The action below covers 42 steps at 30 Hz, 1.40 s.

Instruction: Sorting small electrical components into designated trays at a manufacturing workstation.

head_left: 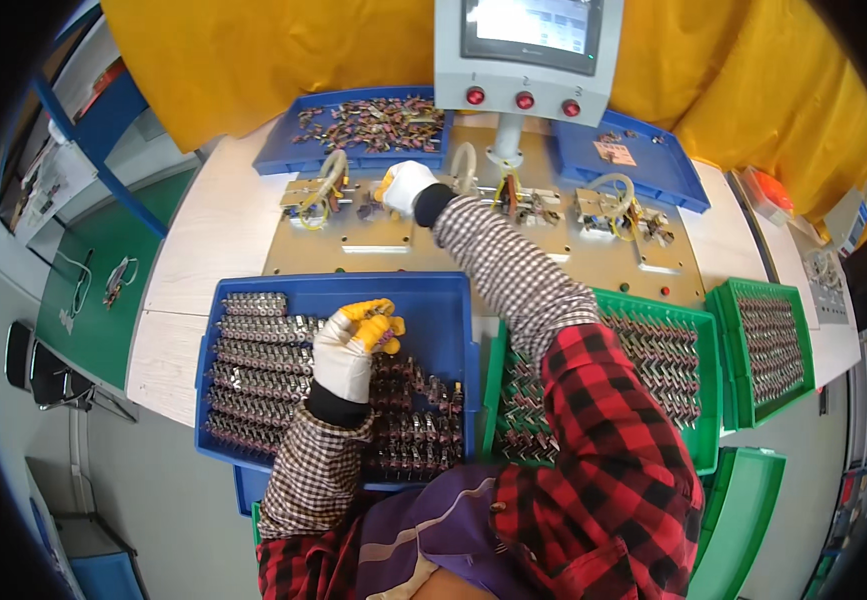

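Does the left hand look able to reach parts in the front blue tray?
Probably yes: the left hand is over the front blue tray, and nothing seems to cover the parts toward its right.

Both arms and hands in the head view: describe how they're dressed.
The left hand and right hand wear white-and-yellow gloves, the yellow showing toward the fingers. Black cuffs circle the wrists. Brown-and-white checked oversleeves cover the forearms, and red-and-black plaid sleeves show above them.
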Tool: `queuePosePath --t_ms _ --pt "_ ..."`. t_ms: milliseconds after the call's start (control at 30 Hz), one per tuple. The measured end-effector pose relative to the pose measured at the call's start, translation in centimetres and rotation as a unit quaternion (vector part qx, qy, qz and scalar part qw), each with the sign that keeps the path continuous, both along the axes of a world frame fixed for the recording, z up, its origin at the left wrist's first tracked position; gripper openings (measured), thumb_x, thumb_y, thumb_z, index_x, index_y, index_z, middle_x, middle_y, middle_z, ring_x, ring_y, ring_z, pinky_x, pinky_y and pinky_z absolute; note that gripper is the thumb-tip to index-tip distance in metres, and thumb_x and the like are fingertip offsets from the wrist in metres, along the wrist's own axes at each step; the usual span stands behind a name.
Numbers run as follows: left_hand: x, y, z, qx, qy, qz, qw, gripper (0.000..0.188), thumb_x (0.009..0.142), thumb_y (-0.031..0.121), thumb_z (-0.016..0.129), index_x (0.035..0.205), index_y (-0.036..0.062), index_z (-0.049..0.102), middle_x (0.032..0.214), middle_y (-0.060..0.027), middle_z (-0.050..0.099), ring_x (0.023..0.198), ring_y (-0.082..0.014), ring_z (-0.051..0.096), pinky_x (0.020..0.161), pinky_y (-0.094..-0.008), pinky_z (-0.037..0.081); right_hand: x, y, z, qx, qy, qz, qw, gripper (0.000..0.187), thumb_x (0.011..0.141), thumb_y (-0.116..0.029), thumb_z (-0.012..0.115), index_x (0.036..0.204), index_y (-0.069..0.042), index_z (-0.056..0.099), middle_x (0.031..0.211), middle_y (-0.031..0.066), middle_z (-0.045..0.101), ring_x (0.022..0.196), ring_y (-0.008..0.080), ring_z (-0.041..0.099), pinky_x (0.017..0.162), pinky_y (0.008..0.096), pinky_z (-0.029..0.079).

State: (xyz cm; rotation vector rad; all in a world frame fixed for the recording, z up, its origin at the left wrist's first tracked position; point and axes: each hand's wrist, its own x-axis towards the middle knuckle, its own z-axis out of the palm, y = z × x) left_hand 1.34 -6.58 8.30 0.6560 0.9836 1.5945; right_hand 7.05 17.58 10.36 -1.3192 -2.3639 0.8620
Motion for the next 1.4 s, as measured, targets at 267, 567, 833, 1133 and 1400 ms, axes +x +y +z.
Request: queuePosePath --t_ms 267,567,833,1133,1400 --pt "0.2 0.1 -0.1 0.019 0.008 0.0 1.0 0.016 0.076 -0.001 0.06 0.092 -0.0014 0.058 0.081 -0.0133 0.06 0.068 -0.0184 0.06 0.05 -0.0203 0.047 20.9 2.7 0.0 -0.192 0.192 0.021 0.962 0.012 0.074 -0.006 0.06 0.083 0.002 0.06 0.074 0.013 0.063 0.056 0.0166 0.06 0.047 0.0226 0.051" --pt "0.0 0.7 -0.8 0.017 0.043 0.003 0.999 0.013 0.078 0.001 0.059 0.091 -0.0002 0.059 0.084 -0.0106 0.06 0.069 -0.0183 0.059 0.051 -0.0219 0.047 41.6 7.5 -6.9 0.123 0.343 -0.481 0.797 0.038 0.074 -0.01 0.064 0.109 0.002 0.054 0.098 0.015 0.061 0.079 0.0219 0.061 0.07 0.0242 0.049" --pt "-0.5 0.9 -1.7 0.004 0.071 0.018 0.997 0.012 0.079 0.002 0.058 0.091 0.001 0.06 0.083 -0.0093 0.06 0.07 -0.0177 0.059 0.052 -0.0221 0.047 41.6 4.4 -9.6 0.049 0.133 -0.484 0.864 0.033 0.075 -0.016 0.061 0.104 -0.001 0.058 0.095 0.0117 0.063 0.087 0.0236 0.06 0.078 0.027 0.046" --pt "-0.7 0.8 -2.6 -0.001 0.115 0.018 0.993 0.014 0.08 0.003 0.057 0.094 0.0013 0.06 0.085 -0.0089 0.061 0.072 -0.0181 0.058 0.053 -0.023 0.047 39.3 3.2 -5.8 0.112 0.029 -0.572 0.812 0.014 0.076 -0.014 0.055 0.082 -0.005 0.063 0.081 0.0079 0.065 0.078 0.0261 0.061 0.073 0.0306 0.047" --pt "-1.7 0.9 -2.5 0.005 0.087 -0.026 0.996 0.018 0.082 0.004 0.056 0.099 -0.0001 0.059 0.088 -0.0106 0.061 0.078 -0.0191 0.058 0.059 -0.0239 0.047 43.4 -8.4 -1.8 0.14 0.22 -0.408 0.875 0.014 0.074 -0.006 0.056 0.085 0.002 0.059 0.078 0.0115 0.062 0.07 0.0223 0.059 0.065 0.0282 0.05"
